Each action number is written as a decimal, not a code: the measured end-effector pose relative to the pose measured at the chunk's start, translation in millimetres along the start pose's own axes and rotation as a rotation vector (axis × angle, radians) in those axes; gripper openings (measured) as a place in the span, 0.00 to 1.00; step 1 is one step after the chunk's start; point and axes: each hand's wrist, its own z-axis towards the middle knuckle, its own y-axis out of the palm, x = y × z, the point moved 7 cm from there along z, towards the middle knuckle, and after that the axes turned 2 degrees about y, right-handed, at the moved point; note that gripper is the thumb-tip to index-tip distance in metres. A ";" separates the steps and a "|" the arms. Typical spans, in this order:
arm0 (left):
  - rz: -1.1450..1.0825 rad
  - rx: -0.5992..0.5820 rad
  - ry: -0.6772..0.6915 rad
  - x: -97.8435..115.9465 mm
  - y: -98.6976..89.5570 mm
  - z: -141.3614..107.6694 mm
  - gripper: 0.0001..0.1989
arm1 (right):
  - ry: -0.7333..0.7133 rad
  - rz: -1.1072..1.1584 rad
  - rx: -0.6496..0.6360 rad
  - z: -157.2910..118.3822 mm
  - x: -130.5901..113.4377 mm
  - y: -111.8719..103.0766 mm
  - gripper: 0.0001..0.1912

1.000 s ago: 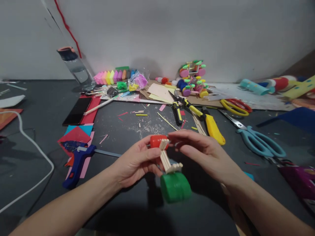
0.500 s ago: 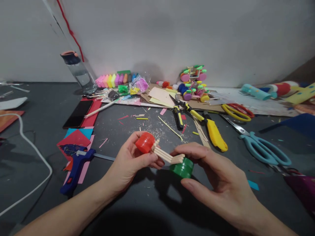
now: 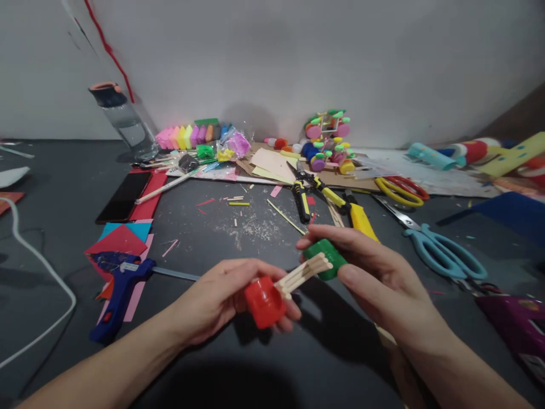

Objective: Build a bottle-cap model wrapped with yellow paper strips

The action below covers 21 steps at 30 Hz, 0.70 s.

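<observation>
A red plastic cap (image 3: 266, 307) and a green plastic cap (image 3: 336, 262) are joined by several pale wooden sticks (image 3: 302, 275). Around the red end, my left hand (image 3: 227, 292) is closed, with the thumb on top and fingers partly hidden beneath. My right hand (image 3: 378, 278) pinches the green cap between its thumb and fingers. The joined piece is held above the dark table, its stick side turned toward me and its red end lower than the green one.
A blue glue gun (image 3: 123, 284) lies at left near a phone (image 3: 123, 199). Beyond my hands are pliers (image 3: 302, 199) and a yellow cutter (image 3: 363, 222). Blue-handled scissors (image 3: 443, 250) lie at right. A water bottle (image 3: 128, 125) and clay sticks (image 3: 187, 136) line the back.
The red end has come down and toward me, while the green end has risen. The piece has turned in both hands. The view has shifted slightly right.
</observation>
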 end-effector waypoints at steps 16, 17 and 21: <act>-0.020 0.196 -0.097 -20.3 -8.8 4.1 0.14 | -0.168 -0.222 0.016 3.8 -3.7 24.1 0.18; 0.023 0.212 -0.078 -18.9 -8.6 3.9 0.12 | -0.226 -0.299 0.046 1.2 -9.2 23.9 0.16; 0.241 0.222 -0.007 -12.5 -1.6 3.2 0.06 | -0.375 -0.522 0.012 -6.7 -24.7 34.0 0.12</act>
